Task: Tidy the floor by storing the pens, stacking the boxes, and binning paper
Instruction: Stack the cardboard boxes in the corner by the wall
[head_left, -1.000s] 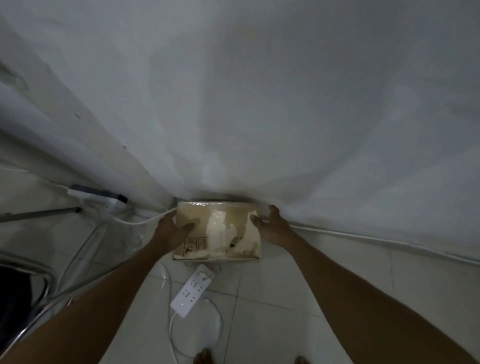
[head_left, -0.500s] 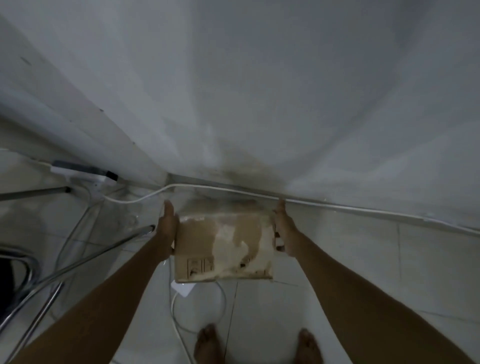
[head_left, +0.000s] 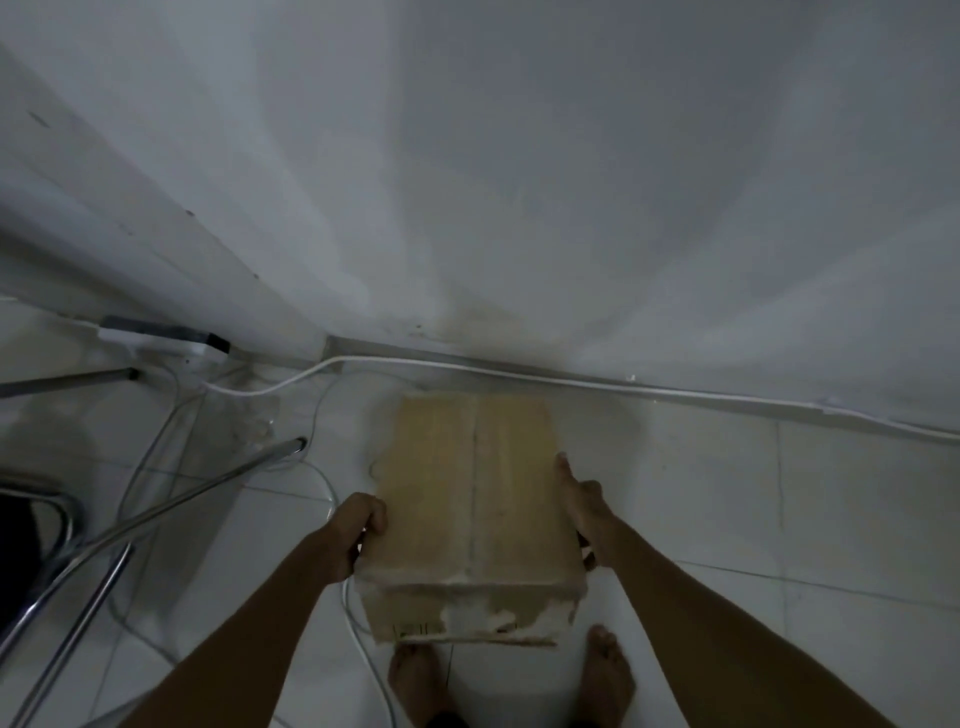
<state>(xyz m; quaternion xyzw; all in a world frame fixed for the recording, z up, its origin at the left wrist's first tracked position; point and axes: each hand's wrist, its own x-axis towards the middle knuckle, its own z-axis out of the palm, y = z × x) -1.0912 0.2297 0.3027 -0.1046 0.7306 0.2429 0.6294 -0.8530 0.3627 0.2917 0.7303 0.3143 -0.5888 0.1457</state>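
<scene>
- Standing barefoot on the white floor tiles (head_left: 779, 493), the person has the left foot (head_left: 415, 675) at 6 o'clock and the right foot (head_left: 608, 670) just to its right; the toes of both poke out under a box held above them.
- Both bare forearms reach in from 7 and 5 o'clock to that cardboard box (head_left: 472, 499), one hand on each long side.
- The left hand (head_left: 363, 525) grips the box's 9 o'clock side near the closer end: its fingers (head_left: 376, 512) are bunched together and curled over the top edge, tips on the top face.
- The right hand (head_left: 582, 504) clamps the 3 o'clock side, thumb lying straight along the top edge and pointing to 12. Its other fingers run down the side wall, so I cannot tell how far they curl.
- The box is tan and closed, with a seam running lengthwise down the middle of the top. The near end face is scuffed, with whitish torn patches and small printed marks at its lower left.
- A white cable (head_left: 363, 639) loops on the tiles under the box's left corner.
- Chrome chair legs (head_left: 156, 519) slant across at 9 o'clock.
- A power strip (head_left: 161, 343) lies at 10 o'clock by the wall's foot.
- A wall cable (head_left: 571, 382) runs along the skirting at 12 to 2 o'clock, below the pale wall (head_left: 519, 182).
</scene>
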